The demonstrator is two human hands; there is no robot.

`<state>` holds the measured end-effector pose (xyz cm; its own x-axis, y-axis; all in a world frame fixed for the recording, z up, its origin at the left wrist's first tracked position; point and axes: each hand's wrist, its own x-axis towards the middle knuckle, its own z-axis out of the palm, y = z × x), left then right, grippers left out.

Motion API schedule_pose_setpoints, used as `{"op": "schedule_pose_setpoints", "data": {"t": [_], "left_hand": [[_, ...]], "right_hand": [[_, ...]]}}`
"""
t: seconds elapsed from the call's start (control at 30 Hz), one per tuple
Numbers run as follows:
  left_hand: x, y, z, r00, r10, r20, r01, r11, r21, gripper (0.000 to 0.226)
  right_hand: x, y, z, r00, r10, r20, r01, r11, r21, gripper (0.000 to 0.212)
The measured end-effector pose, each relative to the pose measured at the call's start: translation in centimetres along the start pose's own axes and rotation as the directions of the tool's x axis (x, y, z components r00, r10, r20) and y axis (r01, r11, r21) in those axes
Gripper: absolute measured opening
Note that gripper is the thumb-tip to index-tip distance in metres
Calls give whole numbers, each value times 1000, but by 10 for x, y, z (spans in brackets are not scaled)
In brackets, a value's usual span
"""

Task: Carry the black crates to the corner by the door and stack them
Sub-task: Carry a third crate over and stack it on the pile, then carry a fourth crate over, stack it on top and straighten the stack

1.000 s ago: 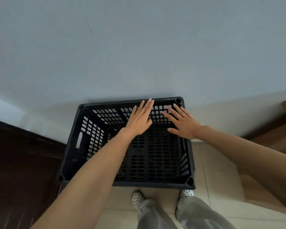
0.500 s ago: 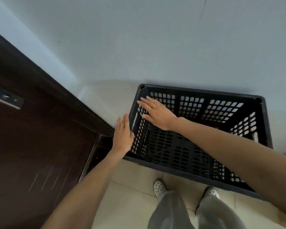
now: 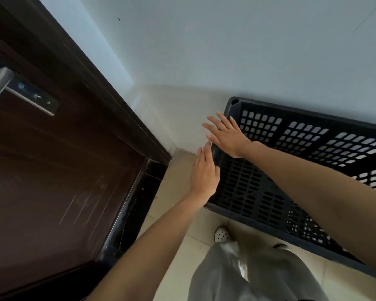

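Note:
A black perforated crate (image 3: 308, 153) stands on the tiled floor against the pale wall, to the right of the door corner. Its open top faces up and its right part runs out of frame. My left hand (image 3: 204, 173) hovers at the crate's left end, fingers straight and apart, holding nothing. My right hand (image 3: 225, 133) is spread flat over the crate's left rim, also empty; whether it touches the rim I cannot tell. Only one crate's inside is visible; any crate beneath it is hidden.
A dark brown door (image 3: 52, 170) with a metal handle (image 3: 0, 83) fills the left side, its dark frame (image 3: 109, 88) meeting the wall at the corner. Beige floor tiles (image 3: 178, 231) lie between door and crate. My legs and white shoes (image 3: 220, 234) are below.
The view has swung left toward the door. Both hands have shifted from the crate's far wall to its left end, open throughout.

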<state>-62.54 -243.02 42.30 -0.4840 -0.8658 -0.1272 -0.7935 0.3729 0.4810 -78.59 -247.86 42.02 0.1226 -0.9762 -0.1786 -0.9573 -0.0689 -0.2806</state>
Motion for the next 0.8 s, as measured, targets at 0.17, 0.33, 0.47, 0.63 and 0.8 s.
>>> {"op": "schedule_pose_setpoints", "data": {"t": [0.17,0.33,0.47,0.63,0.8], "left_hand": [[1,3,-9,997,10,73,-9,1000,-14,80],[-4,4,-31,968,-94,233,95,995,7,79],[-34,-11,-44,970,-203,136,213,975,-58,63],[-105,-53,-63,915,-402,-20,400,913,-78,55],[-210,-48,-60,779,-615,-125,605,788,-109,48]], "right_hand": [[-1,-6,-13,993,26,119,-16,997,-81,61],[9,-16,-38,955,80,287,-59,995,-79,70],[-3,-27,-45,979,-39,200,59,994,-93,61],[-34,-95,-37,922,-359,148,373,925,-80,42],[-86,-160,-19,770,-493,405,528,849,29,33]]}}
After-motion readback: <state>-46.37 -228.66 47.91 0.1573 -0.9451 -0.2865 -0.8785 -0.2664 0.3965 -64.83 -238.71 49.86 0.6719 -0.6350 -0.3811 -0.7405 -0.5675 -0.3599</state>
